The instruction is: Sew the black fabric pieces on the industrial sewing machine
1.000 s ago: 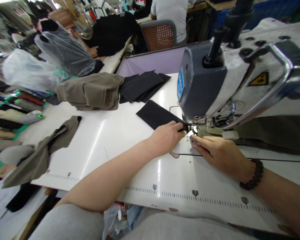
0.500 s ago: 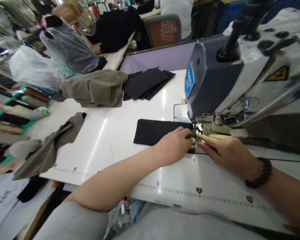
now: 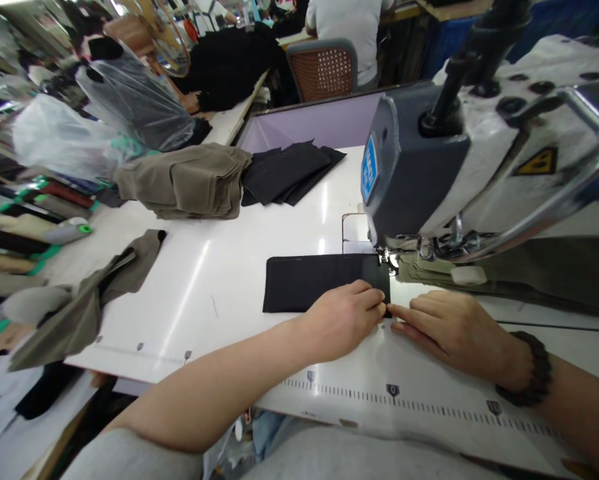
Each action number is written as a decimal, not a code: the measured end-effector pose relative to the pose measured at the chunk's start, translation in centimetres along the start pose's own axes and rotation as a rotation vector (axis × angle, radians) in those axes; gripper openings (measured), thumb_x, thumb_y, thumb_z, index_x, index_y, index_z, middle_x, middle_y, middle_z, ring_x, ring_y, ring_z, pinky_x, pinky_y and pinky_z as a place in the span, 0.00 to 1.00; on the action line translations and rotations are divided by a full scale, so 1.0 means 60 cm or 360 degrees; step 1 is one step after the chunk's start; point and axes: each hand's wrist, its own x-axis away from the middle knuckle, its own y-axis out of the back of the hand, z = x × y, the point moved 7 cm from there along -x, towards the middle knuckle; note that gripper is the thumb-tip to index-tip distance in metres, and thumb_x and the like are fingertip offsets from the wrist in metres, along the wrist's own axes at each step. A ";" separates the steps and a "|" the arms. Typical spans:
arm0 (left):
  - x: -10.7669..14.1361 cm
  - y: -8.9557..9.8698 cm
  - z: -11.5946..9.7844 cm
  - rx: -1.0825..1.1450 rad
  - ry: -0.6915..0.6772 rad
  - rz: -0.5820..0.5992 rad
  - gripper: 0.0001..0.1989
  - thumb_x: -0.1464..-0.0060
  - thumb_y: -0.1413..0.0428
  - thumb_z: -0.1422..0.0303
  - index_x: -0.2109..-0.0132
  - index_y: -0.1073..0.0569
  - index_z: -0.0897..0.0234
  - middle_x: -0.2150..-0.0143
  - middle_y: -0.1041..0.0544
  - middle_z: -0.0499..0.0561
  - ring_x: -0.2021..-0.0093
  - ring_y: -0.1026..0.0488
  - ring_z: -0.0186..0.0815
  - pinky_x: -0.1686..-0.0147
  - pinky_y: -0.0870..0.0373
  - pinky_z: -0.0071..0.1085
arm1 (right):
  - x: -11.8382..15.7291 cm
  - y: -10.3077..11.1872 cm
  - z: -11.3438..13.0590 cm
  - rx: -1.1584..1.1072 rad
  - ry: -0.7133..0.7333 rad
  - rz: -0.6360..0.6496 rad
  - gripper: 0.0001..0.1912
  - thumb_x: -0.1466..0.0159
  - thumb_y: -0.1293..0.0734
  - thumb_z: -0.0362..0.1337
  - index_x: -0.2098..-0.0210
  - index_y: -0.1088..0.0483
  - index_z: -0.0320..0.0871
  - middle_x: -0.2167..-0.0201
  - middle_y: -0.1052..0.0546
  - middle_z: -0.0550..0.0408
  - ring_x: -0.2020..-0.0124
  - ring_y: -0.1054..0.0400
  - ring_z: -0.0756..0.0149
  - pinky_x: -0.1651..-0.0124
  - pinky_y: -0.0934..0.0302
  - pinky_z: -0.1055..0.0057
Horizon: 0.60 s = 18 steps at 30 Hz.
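Note:
A folded black fabric piece [image 3: 299, 283] lies flat on the white sewing table, its far right corner at the presser foot [image 3: 386, 259] of the sewing machine [image 3: 419, 153]. My left hand [image 3: 346, 320] rests over the piece's near right part, its bent fingers closed together on the fabric by the near right corner. My right hand [image 3: 452, 330], with a dark beaded bracelet [image 3: 532, 370] at the wrist, comes from the right. Its index finger is stretched out to that same corner and touches the edge; the thumb lies below, apart from it.
Stacks of olive-brown fabric [image 3: 184, 180] and black fabric pieces [image 3: 292, 170] lie at the back. Another olive-brown piece [image 3: 119, 273] lies to the left, near thread spools [image 3: 24, 240]. Green-grey fabric [image 3: 544, 273] lies beneath the machine arm. A person [image 3: 349, 33] sits beyond the table.
Both hands have moved nearer to me along the fabric's right edge, to its near corner. A dark green bit seen under my left fingertips no longer shows. The view has shifted slightly.

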 end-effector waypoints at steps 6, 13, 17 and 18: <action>0.011 0.005 -0.011 -0.0092 -0.0098 -0.0098 0.13 0.42 0.56 0.76 0.55 0.31 0.79 0.53 0.29 0.61 0.50 0.33 0.37 0.44 0.41 0.31 | -0.002 0.002 0.001 0.0045 -0.0025 -0.0038 0.16 0.34 0.46 0.38 0.65 0.29 0.37 0.81 0.33 0.56 0.79 0.39 0.69 0.74 0.48 0.70; 0.003 -0.004 -0.001 -0.0109 -0.0060 -0.0048 0.14 0.41 0.58 0.76 0.53 0.32 0.78 0.51 0.30 0.60 0.48 0.35 0.36 0.43 0.43 0.31 | -0.002 0.001 -0.006 0.0034 -0.0076 -0.0055 0.17 0.34 0.46 0.38 0.65 0.29 0.38 0.82 0.33 0.56 0.79 0.39 0.69 0.74 0.49 0.70; 0.001 -0.002 0.003 -0.0135 -0.0030 -0.0035 0.14 0.42 0.57 0.76 0.52 0.32 0.78 0.50 0.30 0.60 0.47 0.35 0.36 0.44 0.41 0.32 | -0.001 0.001 -0.012 0.0016 -0.0125 -0.0066 0.17 0.34 0.46 0.39 0.65 0.29 0.37 0.82 0.33 0.56 0.79 0.39 0.69 0.74 0.49 0.71; 0.001 0.000 0.004 -0.0138 -0.0017 -0.0049 0.14 0.42 0.56 0.76 0.53 0.32 0.78 0.51 0.30 0.60 0.48 0.35 0.37 0.44 0.41 0.31 | -0.001 0.001 -0.013 0.0015 -0.0131 -0.0067 0.17 0.34 0.46 0.38 0.65 0.29 0.37 0.81 0.33 0.56 0.79 0.39 0.70 0.74 0.49 0.71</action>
